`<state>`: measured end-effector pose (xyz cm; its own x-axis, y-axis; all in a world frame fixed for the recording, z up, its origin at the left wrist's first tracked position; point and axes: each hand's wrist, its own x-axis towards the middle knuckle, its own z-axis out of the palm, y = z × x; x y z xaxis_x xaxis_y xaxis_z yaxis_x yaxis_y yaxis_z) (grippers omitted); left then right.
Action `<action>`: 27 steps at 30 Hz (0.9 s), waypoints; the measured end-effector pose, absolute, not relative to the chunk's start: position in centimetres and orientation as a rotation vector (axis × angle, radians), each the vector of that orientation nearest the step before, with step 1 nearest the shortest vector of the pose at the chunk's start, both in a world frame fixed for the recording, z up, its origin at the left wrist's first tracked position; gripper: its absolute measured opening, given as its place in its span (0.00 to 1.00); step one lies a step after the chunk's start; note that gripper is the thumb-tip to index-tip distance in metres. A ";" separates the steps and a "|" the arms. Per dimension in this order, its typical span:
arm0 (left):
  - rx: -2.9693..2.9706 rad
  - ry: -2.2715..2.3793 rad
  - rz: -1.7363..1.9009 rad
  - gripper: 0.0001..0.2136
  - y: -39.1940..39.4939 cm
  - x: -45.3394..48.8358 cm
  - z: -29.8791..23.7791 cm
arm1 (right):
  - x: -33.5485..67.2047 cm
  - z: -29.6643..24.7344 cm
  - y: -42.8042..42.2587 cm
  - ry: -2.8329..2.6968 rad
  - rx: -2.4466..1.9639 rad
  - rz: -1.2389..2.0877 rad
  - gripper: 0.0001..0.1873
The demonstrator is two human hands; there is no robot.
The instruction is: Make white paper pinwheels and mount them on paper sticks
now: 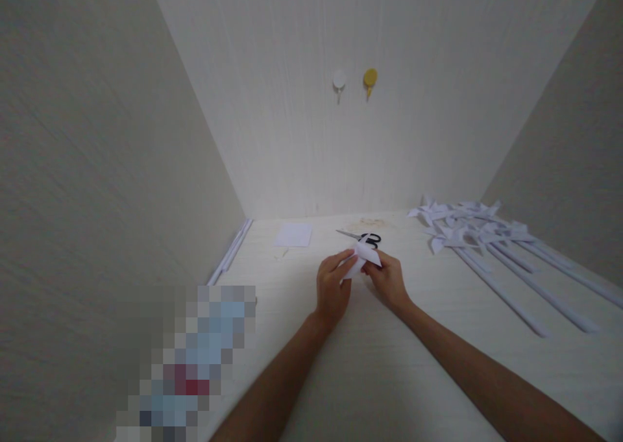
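Observation:
Both my hands meet over the middle of the pale table (370, 364) and hold a small folded piece of white paper (363, 256) between them. My left hand (331, 287) pinches its left side with curled fingers. My right hand (388, 280) grips its right side, fingers closed. Just behind the paper lie black-handled scissors (363, 237), blades pointing left.
A flat white paper square (293, 234) lies at the back left. White paper sticks (231, 252) rest along the left wall. Several finished white paper pinwheels on long sticks (487, 244) cover the right side. Two hooks, white (339, 80) and yellow (370, 78), hang on the back wall.

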<state>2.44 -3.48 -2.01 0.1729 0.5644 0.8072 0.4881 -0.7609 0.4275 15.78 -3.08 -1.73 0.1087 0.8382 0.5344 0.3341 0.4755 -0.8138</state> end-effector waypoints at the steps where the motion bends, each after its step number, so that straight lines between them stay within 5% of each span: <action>1: 2.346 1.061 1.669 0.19 -3.5 2.4 -2.0 | 15.8 -1.7 -3.1 -1.477 -1.079 0.509 0.07; 27: 2.442 1.018 1.738 0.15 -3.5 2.4 -1.7 | 15.8 -2.3 -2.9 -1.503 -1.013 0.518 0.07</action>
<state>2.43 -3.49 -1.71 0.1903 0.4835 0.8544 0.5093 -0.7927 0.3351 15.79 -2.94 -2.29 0.0693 0.8220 0.5653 0.2992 0.5234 -0.7978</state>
